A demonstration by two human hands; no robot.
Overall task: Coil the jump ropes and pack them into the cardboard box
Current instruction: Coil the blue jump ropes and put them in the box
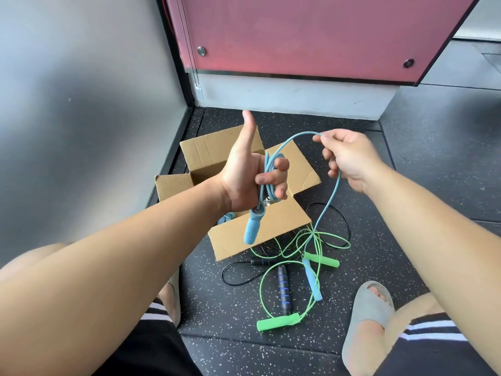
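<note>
My left hand (245, 169) is raised over the open cardboard box (260, 232), thumb up, fingers curled round several loops of the light blue jump rope (329, 202). One blue handle (252, 226) hangs below that hand. To the right, my right hand (349, 158) pinches the same blue cord, which runs down to the second blue handle (311, 278) on the floor. A green jump rope (279, 322) and a black jump rope with blue rings (283, 289) lie tangled on the floor in front of the box.
The box stands on a dark speckled rubber floor (379, 240) in a corner, with a grey wall on the left and a pink panel (311, 33) behind. Something blue (225, 219) shows inside the box. My feet in grey slippers (371, 318) flank the loose ropes.
</note>
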